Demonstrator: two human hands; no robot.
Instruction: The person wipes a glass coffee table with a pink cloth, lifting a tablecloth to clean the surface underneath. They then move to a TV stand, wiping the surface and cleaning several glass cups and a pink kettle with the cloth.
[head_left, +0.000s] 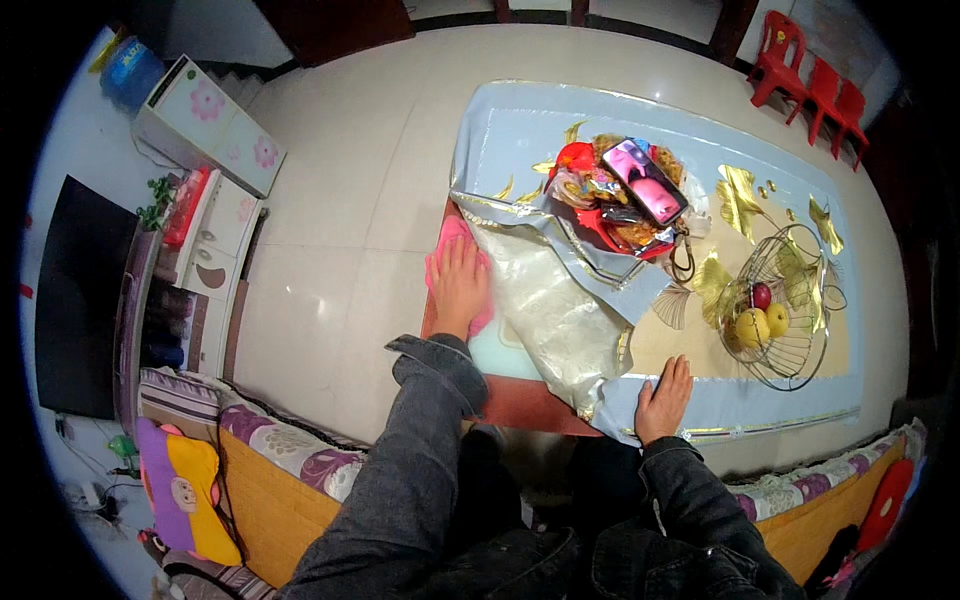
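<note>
Under my left hand (459, 289) lies a pink cloth (480, 319), pressed flat at the left edge of the table (517, 405). A blue-grey tablecloth with gold trim (510, 142) covers most of the top; its near left corner is folded back, showing a pale underside (555, 315). My right hand (665, 401) rests flat on the cloth at the near edge, fingers slightly spread. Beyond the fold, a smartphone (645, 182) lies on a red tray (600, 229) heaped with packaged snacks. A wire basket (795, 375) at the right holds yellow fruit (752, 328) and a red fruit (760, 295).
Patterned covered seating stands at the near left (277, 450) and near right (795, 499). A white cabinet (217, 127) with a blue water bottle (133, 71), and a television (86, 300), are at the left. Red plastic chairs (780, 64) stand at the far right.
</note>
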